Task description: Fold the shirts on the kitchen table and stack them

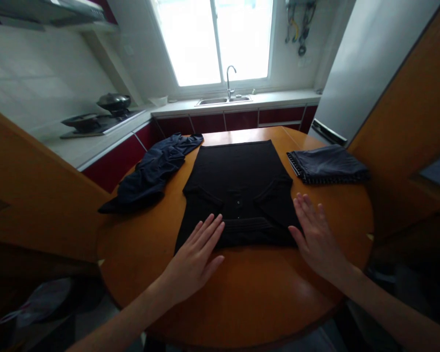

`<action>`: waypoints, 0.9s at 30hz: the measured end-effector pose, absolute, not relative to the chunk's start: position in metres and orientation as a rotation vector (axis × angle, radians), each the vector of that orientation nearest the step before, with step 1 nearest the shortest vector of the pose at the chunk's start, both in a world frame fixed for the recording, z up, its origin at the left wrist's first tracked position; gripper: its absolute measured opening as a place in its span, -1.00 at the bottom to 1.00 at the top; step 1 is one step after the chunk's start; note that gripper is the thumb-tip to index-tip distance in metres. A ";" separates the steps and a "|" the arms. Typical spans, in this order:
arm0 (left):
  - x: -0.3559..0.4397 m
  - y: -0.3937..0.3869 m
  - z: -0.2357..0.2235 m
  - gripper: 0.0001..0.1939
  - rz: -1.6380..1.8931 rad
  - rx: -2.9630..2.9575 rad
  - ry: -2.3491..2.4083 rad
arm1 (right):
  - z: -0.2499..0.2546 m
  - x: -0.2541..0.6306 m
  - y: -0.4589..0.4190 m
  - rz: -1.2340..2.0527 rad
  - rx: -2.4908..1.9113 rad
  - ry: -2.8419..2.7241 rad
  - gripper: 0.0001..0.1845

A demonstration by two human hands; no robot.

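Note:
A black buttoned shirt (pixel 242 166) lies spread on the round wooden table (pixel 256 298), its sleeves folded inward over the body. Small buttons run down its middle, and the collar band is toward me. My left hand (pixel 196 259) is open, fingers stretched over the shirt's near left part. At the near right edge of the shirt is my right hand (pixel 313 237), also open with fingers extended and thumb apart. Neither hand grips the cloth. Whether the palms press on it I cannot tell.
Crumpled dark blue clothing (pixel 150 171) lies at the table's left. A folded grey-blue stack of cloth (pixel 328 164) sits at the right. Beyond are a counter with a sink (pixel 223 100), a stove (pixel 102 122) with pans, and a fridge (pixel 374 63).

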State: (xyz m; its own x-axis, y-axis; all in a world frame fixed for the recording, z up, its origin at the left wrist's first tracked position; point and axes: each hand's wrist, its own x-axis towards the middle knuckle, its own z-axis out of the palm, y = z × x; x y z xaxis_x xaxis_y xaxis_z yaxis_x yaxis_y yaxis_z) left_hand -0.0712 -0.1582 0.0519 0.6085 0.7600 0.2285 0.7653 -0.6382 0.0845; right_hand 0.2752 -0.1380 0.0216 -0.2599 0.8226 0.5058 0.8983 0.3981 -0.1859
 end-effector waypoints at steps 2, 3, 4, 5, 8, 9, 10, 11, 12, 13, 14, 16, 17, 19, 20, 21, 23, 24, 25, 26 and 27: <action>-0.065 -0.139 0.055 -0.25 -0.307 -2.910 -1.220 | 0.022 0.260 -0.141 -0.122 -1.352 -2.242 -0.19; -0.064 -0.131 0.053 -0.24 -0.271 -2.958 -1.185 | 0.022 0.253 -0.142 -0.092 -1.282 -2.312 -0.17; -0.064 -0.124 0.050 -0.22 -0.239 -3.001 -1.162 | 0.021 0.245 -0.142 -0.066 -1.212 -2.383 -0.15; -0.064 -0.119 0.046 -0.20 -0.213 -3.035 -1.153 | 0.021 0.239 -0.141 -0.042 -1.147 -2.452 -0.13; -0.069 -0.114 0.033 -0.17 -0.175 -3.078 -1.191 | 0.017 0.228 -0.133 0.046 -1.013 -2.604 -0.08; -0.070 -0.114 0.030 -0.17 -0.169 -3.081 -1.208 | 0.016 0.227 -0.130 0.086 -0.995 -2.633 -0.08; -0.071 -0.114 0.029 -0.17 -0.167 -3.082 -1.222 | 0.015 0.226 -0.127 0.122 -0.985 -2.653 -0.09; -0.072 -0.115 0.028 -0.16 -0.168 -3.085 -1.231 | 0.013 0.226 -0.124 0.151 -0.981 -2.666 -0.11; -0.072 -0.116 0.028 -0.16 -0.168 -3.088 -1.237 | 0.012 0.226 -0.122 0.168 -0.982 -2.672 -0.13; -0.071 -0.116 0.029 -0.16 -0.167 -3.090 -1.243 | 0.010 0.226 -0.120 0.173 -0.983 -2.675 -0.16; -0.071 -0.116 0.029 -0.16 -0.162 -3.089 -1.252 | 0.009 0.226 -0.119 0.169 -0.981 -2.675 -0.19; -0.069 -0.115 0.030 -0.19 -0.151 -3.080 -1.273 | 0.006 0.226 -0.117 0.142 -0.973 -2.665 -0.25; -0.069 -0.115 0.030 -0.21 -0.147 -3.077 -1.280 | 0.005 0.225 -0.117 0.125 -0.967 -2.657 -0.28; -0.068 -0.114 0.031 -0.23 -0.152 -3.075 -1.283 | 0.004 0.224 -0.115 0.091 -0.959 -2.644 -0.31; -0.068 -0.113 0.031 -0.24 -0.157 -3.077 -1.278 | 0.003 0.223 -0.115 0.077 -0.957 -2.643 -0.32; -0.068 -0.113 0.031 -0.25 -0.163 -3.079 -1.272 | 0.003 0.223 -0.114 0.065 -0.955 -2.645 -0.34; -0.068 -0.112 0.030 -0.26 -0.174 -3.081 -1.258 | 0.003 0.222 -0.112 0.048 -0.947 -2.653 -0.36; -0.068 -0.112 0.030 -0.26 -0.181 -3.079 -1.252 | 0.004 0.222 -0.111 0.041 -0.941 -2.656 -0.36; -0.068 -0.112 0.029 -0.27 -0.191 -3.074 -1.246 | 0.004 0.222 -0.110 0.035 -0.933 -2.659 -0.37; -0.067 -0.112 0.028 -0.28 -0.204 -3.068 -1.241 | 0.005 0.222 -0.110 0.030 -0.923 -2.661 -0.37; -0.067 -0.112 0.027 -0.29 -0.218 -3.060 -1.234 | 0.005 0.222 -0.109 0.029 -0.913 -2.662 -0.37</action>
State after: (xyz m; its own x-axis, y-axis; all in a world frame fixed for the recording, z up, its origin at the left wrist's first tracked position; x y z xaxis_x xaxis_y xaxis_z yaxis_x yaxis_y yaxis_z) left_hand -0.0671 -0.1122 0.0273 0.7148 0.6967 0.0596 0.6751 -0.7098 0.2012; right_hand 0.2221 -0.1089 0.0055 -0.7421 0.6008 0.2972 0.5942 0.7949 -0.1230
